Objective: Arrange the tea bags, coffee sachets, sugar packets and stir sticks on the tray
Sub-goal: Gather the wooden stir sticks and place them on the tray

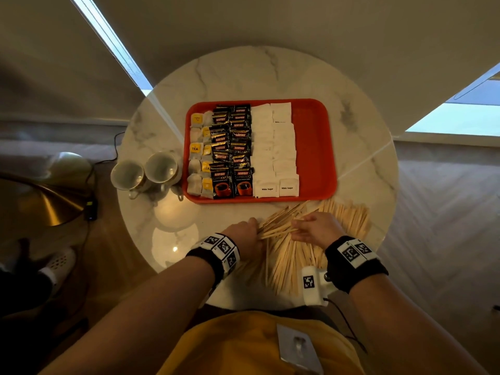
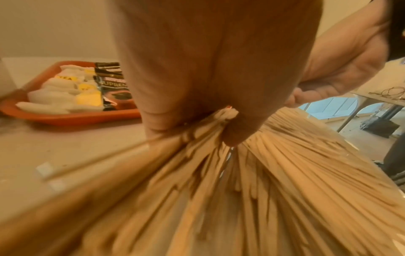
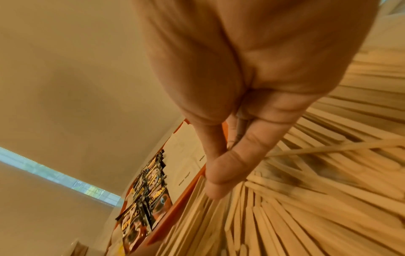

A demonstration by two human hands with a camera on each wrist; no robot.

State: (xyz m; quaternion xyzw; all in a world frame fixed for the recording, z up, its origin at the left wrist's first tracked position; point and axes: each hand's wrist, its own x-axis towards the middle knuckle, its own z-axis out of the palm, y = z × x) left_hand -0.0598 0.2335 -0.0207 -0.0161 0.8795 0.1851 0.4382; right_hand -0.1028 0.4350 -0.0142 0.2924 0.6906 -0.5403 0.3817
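A red tray [image 1: 315, 147] holds a column of tea bags [image 1: 198, 155] at its left, black coffee sachets [image 1: 232, 147] beside them and white sugar packets [image 1: 274, 150] in the middle; its right strip is bare. Wooden stir sticks [image 1: 345, 220] lie in a loose heap on the table in front of the tray. My left hand [image 1: 247, 230] grips one end of a bundle of those sticks [image 2: 210, 126]. My right hand [image 1: 311, 226] curls round the same bundle further right, its thumb [image 3: 219, 173] pressing on sticks. The tray's near rim [image 3: 175, 213] shows just beyond.
The round marble table [image 1: 243, 74] carries two cups [image 1: 146, 171] left of the tray. Its near edge lies just under my wrists. A brass lamp base [image 1: 54, 201] and cables are on the floor at the left. A shoe [image 1: 59, 262] is at lower left.
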